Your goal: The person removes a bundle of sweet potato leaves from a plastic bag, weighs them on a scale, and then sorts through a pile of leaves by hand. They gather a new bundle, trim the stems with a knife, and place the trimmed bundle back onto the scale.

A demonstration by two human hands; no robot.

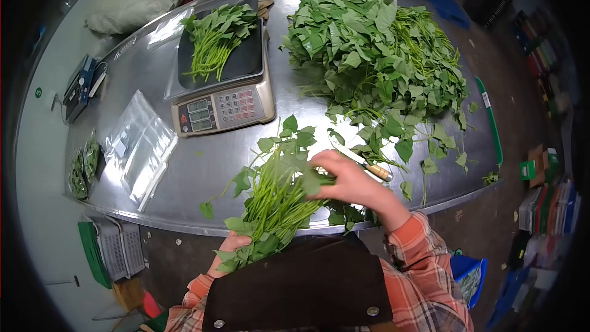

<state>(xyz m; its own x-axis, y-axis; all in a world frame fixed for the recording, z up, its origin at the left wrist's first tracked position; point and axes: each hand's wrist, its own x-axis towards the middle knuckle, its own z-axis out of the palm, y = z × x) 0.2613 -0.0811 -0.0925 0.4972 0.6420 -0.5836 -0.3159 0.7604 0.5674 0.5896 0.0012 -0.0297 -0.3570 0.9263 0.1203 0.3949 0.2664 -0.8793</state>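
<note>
A loose bunch of leafy green stems [279, 193] lies at the near edge of the metal table, in front of my dark apron. My left hand [235, 244] is closed around the lower left of this bunch, its fingers partly covered by leaves. At the bunch's right side, my right hand [344, 177] pinches a leaf or stem, slightly blurred. Just beyond my right hand lies a knife [376, 171] with a wooden handle, its blade partly among leaves. A big heap of the same greens [375, 55] covers the table's far right.
A digital scale [224, 110] stands at the back left, bearing another bunch of greens [220, 37]. Clear plastic bags [138, 147] lie left of it, near bagged greens [85, 166]. A white sack [141, 0] sits behind. Crates [114, 249] stand on the floor.
</note>
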